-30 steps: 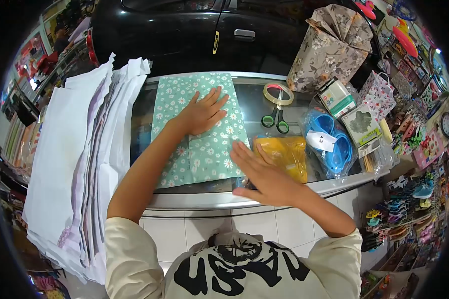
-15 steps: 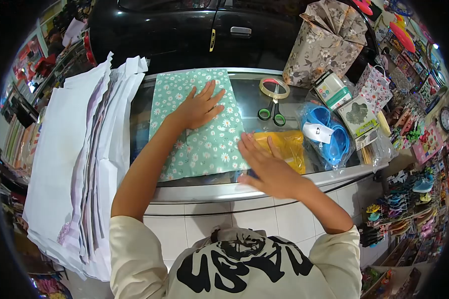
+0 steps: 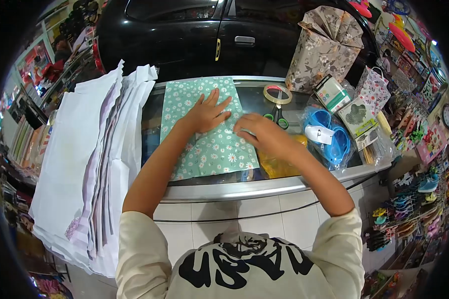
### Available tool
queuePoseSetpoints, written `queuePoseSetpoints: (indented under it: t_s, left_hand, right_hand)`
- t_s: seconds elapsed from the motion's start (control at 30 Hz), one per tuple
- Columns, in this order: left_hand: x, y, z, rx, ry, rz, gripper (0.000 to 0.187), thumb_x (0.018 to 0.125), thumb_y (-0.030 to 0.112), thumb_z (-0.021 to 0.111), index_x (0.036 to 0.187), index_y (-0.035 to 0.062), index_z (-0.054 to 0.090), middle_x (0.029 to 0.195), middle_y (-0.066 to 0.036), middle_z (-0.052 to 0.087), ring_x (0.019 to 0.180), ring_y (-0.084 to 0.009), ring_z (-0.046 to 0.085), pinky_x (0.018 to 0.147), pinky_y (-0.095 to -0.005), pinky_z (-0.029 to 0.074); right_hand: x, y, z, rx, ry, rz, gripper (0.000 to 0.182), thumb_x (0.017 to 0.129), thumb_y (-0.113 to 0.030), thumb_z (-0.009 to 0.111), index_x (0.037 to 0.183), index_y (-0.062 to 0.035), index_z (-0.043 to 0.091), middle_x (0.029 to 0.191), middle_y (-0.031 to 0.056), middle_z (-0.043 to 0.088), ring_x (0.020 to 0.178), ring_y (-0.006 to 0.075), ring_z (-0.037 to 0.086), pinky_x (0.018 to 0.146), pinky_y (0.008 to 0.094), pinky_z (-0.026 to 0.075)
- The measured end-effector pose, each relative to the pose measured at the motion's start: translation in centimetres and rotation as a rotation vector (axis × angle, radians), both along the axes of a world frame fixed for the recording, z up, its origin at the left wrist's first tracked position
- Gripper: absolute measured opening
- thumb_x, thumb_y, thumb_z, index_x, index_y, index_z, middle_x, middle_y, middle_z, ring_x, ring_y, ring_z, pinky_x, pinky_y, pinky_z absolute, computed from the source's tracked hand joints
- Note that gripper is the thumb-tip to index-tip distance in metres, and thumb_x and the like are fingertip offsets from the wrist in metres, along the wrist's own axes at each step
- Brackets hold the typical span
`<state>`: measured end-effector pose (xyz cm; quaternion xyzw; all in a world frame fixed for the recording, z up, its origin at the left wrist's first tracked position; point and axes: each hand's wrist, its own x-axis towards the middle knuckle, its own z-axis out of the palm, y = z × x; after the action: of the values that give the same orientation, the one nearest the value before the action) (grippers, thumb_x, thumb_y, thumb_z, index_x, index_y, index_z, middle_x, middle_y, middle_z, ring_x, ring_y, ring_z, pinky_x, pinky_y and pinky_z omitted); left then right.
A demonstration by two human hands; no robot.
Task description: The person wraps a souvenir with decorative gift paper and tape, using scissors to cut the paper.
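A sheet of green daisy-print wrapping paper (image 3: 224,154) lies flat on the glass counter. My left hand (image 3: 204,114) rests on its upper middle, palm down with the fingers spread. At the right edge of the paper, my right hand (image 3: 264,133) has its fingers bent and pressed together, the fingertips and thumb at that edge. Beneath my right forearm sits a yellow plastic-wrapped packet (image 3: 279,167), partly covered. Beyond the right hand lie green-and-black handled scissors (image 3: 281,120), with a roll of tape (image 3: 277,101) over their blades.
Large white paper sheets (image 3: 70,164) are piled along the left side. Blue plastic items in a clear bag (image 3: 338,144), small boxes (image 3: 358,117) and a floral gift bag (image 3: 321,52) stand on the right. A black car (image 3: 169,45) is behind the counter (image 3: 219,192).
My right hand has moved up and inward from the yellow packet to the paper's right edge, its fingers now bent. My left hand stays on the paper; the camera view has shifted slightly.
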<state>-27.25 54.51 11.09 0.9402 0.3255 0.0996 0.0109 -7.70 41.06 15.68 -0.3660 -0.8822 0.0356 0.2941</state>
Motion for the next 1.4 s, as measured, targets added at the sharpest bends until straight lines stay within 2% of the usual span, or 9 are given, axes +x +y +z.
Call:
queuePoseSetpoints:
  t_s: [0.2,0.4,0.5,0.7,0.8,1.1,1.2,1.23,1.4]
  left_hand:
    - [0.0,0.0,0.1,0.011,0.005,0.009,0.053,0.099,0.039,0.036,0.147,0.0209,0.026,0.15,-0.028,0.017,0.142,-0.0372,0.012,0.113,-0.0524,0.013]
    - [0.1,0.6,-0.8,0.061,0.02,0.017,0.054,0.098,0.039,0.036,0.148,0.0216,0.025,0.15,-0.027,0.018,0.142,-0.0361,0.013,0.113,-0.052,0.013]
    - [0.1,1.0,-1.3,0.066,0.005,0.009,0.057,0.097,0.047,0.034,0.147,0.0201,0.027,0.15,-0.027,0.019,0.142,-0.0353,0.014,0.113,-0.0523,0.013]
    - [0.3,0.3,-0.1,-0.007,0.048,0.045,0.059,0.097,0.049,0.03,0.148,0.0195,0.025,0.151,-0.026,0.017,0.143,-0.0339,0.011,0.114,-0.0501,0.01]
    - [0.4,0.1,0.3,-0.027,0.061,0.053,0.059,0.098,0.049,0.03,0.148,0.0195,0.023,0.152,-0.025,0.015,0.143,-0.0332,0.01,0.114,-0.0489,0.009]
    - [0.0,0.5,-0.4,-0.033,-0.033,0.014,0.06,0.096,0.051,0.032,0.146,0.0181,0.029,0.15,-0.026,0.02,0.143,-0.0336,0.012,0.114,-0.0505,0.007]
    - [0.1,0.2,-0.2,-0.022,-0.054,0.015,0.059,0.096,0.05,0.034,0.145,0.0173,0.032,0.149,-0.026,0.022,0.143,-0.0341,0.013,0.113,-0.0538,0.007]
    - [0.1,0.0,0.0,-0.002,-0.05,0.023,0.058,0.096,0.049,0.035,0.144,0.0167,0.033,0.149,-0.026,0.023,0.142,-0.0344,0.014,0.113,-0.0552,0.007]
    - [0.2,-1.8,4.4,0.097,-0.163,0.019,0.048,0.1,0.036,0.038,0.141,0.0126,0.037,0.149,-0.021,0.026,0.142,-0.0331,0.016,0.112,-0.057,0.002]
  right_hand:
    - [0.3,3.8,-0.9,-0.296,0.042,0.199,0.007,0.083,0.0,0.061,0.089,-0.0004,0.059,0.087,0.011,0.06,0.079,0.0273,0.059,0.071,0.0355,0.046]
    - [-0.5,4.4,-1.5,-0.19,0.057,0.204,0.006,0.084,-0.002,0.061,0.086,0.0007,0.056,0.085,0.0121,0.058,0.076,0.0272,0.057,0.069,0.0353,0.046]
    - [-0.9,5.0,-2.2,-0.201,0.065,0.166,0.003,0.087,-0.001,0.058,0.089,0.0008,0.057,0.086,0.01,0.06,0.075,0.0228,0.058,0.069,0.0324,0.047]
    - [0.5,3.0,0.1,-0.466,0.552,-0.03,0.007,0.084,-0.007,0.063,0.089,-0.0015,0.06,0.078,0.0051,0.063,0.073,0.0115,0.058,0.067,0.0262,0.046]
    - [1.4,-2.0,2.0,-0.289,0.515,-0.113,0.008,0.08,-0.006,0.067,0.082,-0.0015,0.061,0.074,0.0017,0.062,0.07,0.0081,0.056,0.065,0.0251,0.046]
    - [4.5,-14.5,1.8,-0.407,0.317,-0.114,0.015,0.073,0.003,0.072,0.075,-0.002,0.057,0.076,0.0054,0.063,0.07,0.0158,0.06,0.065,0.0268,0.047]
    - [5.3,-17.6,2.2,-0.46,0.214,-0.306,0.017,0.073,0.005,0.07,0.086,-0.0028,0.062,0.078,0.0053,0.063,0.071,0.0169,0.06,0.065,0.0304,0.048]
    - [5.8,-18.3,2.1,-0.628,0.243,-0.3,0.029,0.076,0.005,0.067,0.103,-0.0045,0.063,0.083,0.0078,0.063,0.075,0.0217,0.06,0.069,0.0352,0.048]
    - [6.1,-18.5,3.2,-0.621,0.008,-0.097,0.032,0.083,-0.001,0.061,0.115,-0.006,0.06,0.098,0.014,0.064,0.09,0.0303,0.061,0.082,0.0364,0.049]
